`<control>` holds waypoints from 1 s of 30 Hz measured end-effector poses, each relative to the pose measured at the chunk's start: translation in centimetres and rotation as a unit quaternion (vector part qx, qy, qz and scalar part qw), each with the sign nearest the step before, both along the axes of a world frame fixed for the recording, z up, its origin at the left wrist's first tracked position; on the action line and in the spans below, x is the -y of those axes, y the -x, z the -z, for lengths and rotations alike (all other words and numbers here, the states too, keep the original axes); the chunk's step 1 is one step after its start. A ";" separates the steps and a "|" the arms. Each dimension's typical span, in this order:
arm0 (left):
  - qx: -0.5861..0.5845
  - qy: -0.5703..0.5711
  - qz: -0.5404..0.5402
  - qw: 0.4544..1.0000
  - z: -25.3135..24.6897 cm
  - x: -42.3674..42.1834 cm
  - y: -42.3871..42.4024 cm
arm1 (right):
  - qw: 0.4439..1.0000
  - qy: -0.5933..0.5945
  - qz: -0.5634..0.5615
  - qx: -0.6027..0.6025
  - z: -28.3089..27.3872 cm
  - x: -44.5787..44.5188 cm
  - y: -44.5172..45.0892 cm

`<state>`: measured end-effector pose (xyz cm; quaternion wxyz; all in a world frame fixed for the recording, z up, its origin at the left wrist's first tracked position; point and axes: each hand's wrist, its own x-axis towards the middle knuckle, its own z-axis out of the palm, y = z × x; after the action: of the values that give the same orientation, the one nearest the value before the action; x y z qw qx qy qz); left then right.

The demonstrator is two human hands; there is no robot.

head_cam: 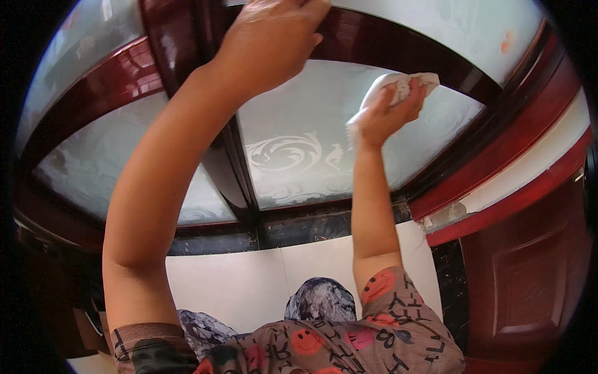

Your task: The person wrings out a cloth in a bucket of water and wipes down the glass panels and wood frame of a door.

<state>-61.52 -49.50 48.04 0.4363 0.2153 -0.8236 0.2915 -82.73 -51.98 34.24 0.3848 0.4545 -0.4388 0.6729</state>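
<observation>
Before me stands a dark red framed door with frosted glass panes (299, 107) that bear a white scroll pattern. My right hand (392, 110) grips a crumpled white cloth (402, 89) against the glass, just under the curved crossbar (397, 46). My left hand (280, 44) is raised high at the top of the view, in front of the crossbar beside the upright post. Its fingers are blurred and partly cut off by the picture's edge; something pale or shiny shows at them, and I cannot tell what it is.
A black stone sill (303, 231) runs along the foot of the frame above light floor tiles (224, 276). At the right are a red door frame (495, 210) with a damaged, pale patch near its corner and a dark red panelled door (528, 280). Dark objects stand at the lower left.
</observation>
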 end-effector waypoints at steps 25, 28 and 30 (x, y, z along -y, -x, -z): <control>-0.031 0.017 -0.006 0.999 1.2 0.6 -1.4 | 0.852 -0.152 -0.065 -0.496 13.1 -0.1 -10.1; -0.046 0.023 0.021 0.998 1.0 1.2 -0.8 | 0.803 -0.185 -0.070 -0.562 13.7 -0.7 -6.9; -0.039 0.023 0.001 0.999 0.3 0.8 -1.5 | 0.801 -0.177 -0.066 -0.568 12.7 0.7 -7.4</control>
<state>-60.02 -50.35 47.79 0.4736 0.2153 -0.7992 0.3010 -75.29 -52.69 21.52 0.4327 0.8432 -0.2222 0.2290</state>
